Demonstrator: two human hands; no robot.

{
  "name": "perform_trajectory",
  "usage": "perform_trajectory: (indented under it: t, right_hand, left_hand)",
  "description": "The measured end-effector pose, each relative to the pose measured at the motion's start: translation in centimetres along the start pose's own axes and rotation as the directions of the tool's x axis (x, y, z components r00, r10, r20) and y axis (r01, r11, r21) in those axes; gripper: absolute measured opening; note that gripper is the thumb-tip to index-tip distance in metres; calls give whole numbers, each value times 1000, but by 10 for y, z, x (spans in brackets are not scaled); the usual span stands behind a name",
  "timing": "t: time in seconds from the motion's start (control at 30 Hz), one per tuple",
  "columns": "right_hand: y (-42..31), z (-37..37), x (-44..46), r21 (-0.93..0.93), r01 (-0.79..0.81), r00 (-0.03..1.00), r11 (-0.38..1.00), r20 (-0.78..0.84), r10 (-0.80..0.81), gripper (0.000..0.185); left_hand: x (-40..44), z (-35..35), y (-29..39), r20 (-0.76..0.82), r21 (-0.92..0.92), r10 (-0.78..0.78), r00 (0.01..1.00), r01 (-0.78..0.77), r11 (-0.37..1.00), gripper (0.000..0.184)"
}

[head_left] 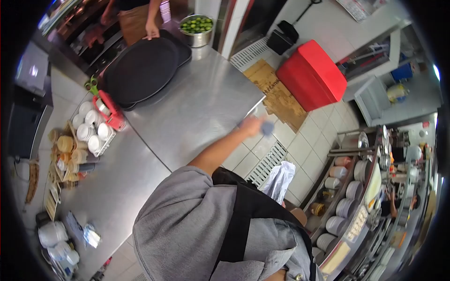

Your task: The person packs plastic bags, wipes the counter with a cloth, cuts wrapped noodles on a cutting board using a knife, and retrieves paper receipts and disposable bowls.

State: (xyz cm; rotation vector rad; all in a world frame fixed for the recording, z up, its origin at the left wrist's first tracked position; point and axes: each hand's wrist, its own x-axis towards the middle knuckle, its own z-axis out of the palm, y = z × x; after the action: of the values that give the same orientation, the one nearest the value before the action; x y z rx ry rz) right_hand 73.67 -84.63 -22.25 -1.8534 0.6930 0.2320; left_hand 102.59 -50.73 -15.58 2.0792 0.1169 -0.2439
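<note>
My left hand (pixel 252 125) is stretched out past the edge of the steel table, its fingers closed and blurred by motion. It grips a small blue-grey thing (pixel 267 128), too smeared to name. Low in front of my body, a little skin of my right hand (pixel 283 204) shows beside a crumpled silvery-white plastic bag (pixel 280 180). The bag appears held up there, with its lower end and most of that hand hidden behind my apron (pixel 234 225).
Black oval trays (pixel 145 68) lie on the steel table (pixel 201 110) under a co-worker's hand (pixel 151 30). Near them stands a pot of green limes (pixel 197 25). A red bin (pixel 314 75) rests by flattened cardboard (pixel 272 89). Stacked bowls (pixel 346 206) fill shelves at right.
</note>
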Motion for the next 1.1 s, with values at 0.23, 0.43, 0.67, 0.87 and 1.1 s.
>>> perform_trajectory:
  t: [0.23,0.43,0.67,0.87,1.1]
  right_hand:
    - [-103,26,62,-306,328,902,894,384,-199,45]
    - [-137,62,127,-479,598,739,643,640,-209,55]
    - [-191,135,115,-210,601,341,771,940,-9,39]
    - [-208,177,41,-195,532,119,824,981,156,39]
    - [-204,191,-74,-304,507,-19,806,931,363,43]
  left_hand:
    - [-125,52,-87,395,-69,247,885,-240,968,69]
    - [-269,-32,-104,-84,114,-161,983,170,979,63]
    - [-423,-74,-90,-599,47,-342,724,459,887,59]
    - [-517,-110,-98,-898,120,-180,403,616,779,59]
    - [-633,-147,-195,-987,-4,-120,111,716,699,58]
